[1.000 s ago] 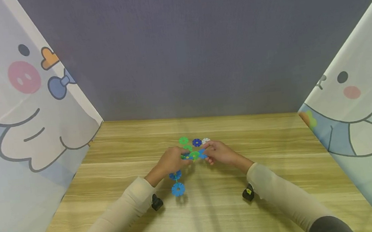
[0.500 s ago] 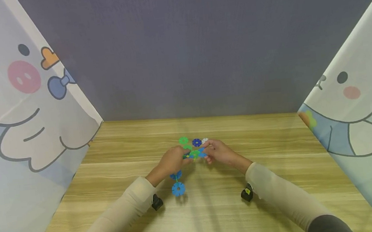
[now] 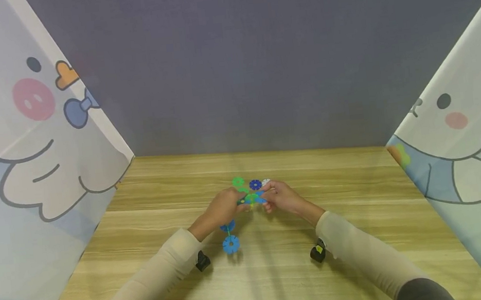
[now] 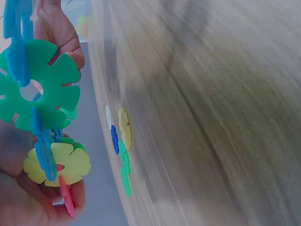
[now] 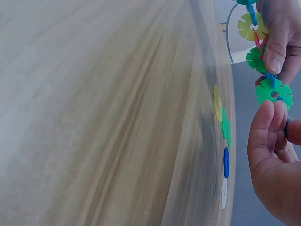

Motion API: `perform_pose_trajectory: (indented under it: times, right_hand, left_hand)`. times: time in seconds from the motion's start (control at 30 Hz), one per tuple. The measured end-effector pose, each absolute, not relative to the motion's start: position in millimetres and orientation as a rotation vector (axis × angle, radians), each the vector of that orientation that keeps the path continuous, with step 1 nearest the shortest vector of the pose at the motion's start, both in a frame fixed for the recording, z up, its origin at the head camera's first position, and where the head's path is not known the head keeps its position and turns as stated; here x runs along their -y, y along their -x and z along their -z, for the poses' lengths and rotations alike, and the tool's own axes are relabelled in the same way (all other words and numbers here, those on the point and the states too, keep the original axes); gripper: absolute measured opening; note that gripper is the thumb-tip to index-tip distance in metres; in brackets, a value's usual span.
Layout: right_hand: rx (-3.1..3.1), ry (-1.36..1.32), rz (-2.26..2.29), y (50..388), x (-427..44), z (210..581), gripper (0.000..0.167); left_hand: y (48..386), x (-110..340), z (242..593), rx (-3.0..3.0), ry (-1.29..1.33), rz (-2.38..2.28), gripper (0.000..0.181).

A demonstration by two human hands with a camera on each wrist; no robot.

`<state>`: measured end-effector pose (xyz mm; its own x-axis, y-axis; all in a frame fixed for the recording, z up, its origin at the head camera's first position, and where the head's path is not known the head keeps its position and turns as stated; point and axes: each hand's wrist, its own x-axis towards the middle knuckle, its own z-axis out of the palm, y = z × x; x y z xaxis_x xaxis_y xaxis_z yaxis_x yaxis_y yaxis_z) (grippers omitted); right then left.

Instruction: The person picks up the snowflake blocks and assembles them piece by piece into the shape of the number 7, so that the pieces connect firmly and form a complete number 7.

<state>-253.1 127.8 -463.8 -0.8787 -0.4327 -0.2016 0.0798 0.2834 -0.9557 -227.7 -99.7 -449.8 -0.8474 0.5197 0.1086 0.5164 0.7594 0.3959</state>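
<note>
Only a small motion is visible since the earlier head frame: your right hand [image 3: 287, 198] comes slightly inward, toward your left hand [image 3: 223, 206], and the blue disc [image 3: 260, 196] goes together with it. Your left hand and the loose pieces keep almost the same place.

You hold the chain of notched discs [image 4: 66, 94] above the surface [image 3: 173, 176], between your two hands, and one part of it hangs under the left hand down to the light blue disc [image 3: 226, 246].

I judge that these discs are thin plastic, very light and rather stiff, perhaps a little slippery on their flat faces. One disc probably does not break easily, but each joint may twist or come loose if you pull the chain sideways. So it is better to take each disc by its rim, close to the joint, and leave the notch free.

About the grip: your left fingers are curled on the chain, beside the green disc [image 3: 252, 198]. Your right thumb and fingers pinch the blue disc, almost closed, with only its thickness between them.

Behind your hands lie the dark blue disc [image 3: 255, 184] and the white disc [image 3: 266, 182].
</note>
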Motion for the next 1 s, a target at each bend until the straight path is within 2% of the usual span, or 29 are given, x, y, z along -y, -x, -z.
perform_pose_trajectory:
  times: [0.2, 0.63, 1.0]
  right_hand:
    - [-2.093, 0.304, 1.657, 257.0, -129.1, 466.4, 0.031]
    - [-2.063, 0.336, 1.616, 256.6, -132.9, 465.5, 0.03]
    - [-2.103, 0.319, 1.544, 252.9, -134.1, 467.8, 0.028]
  left_hand:
    - [229.8, 96.6, 450.6, -2.884, -0.926, -0.718, 0.038]
    - [231.7, 96.7, 445.6, -2.821, -0.866, -0.763, 0.052]
    - [228.1, 97.5, 447.4, -2.872, -0.863, -0.687, 0.045]
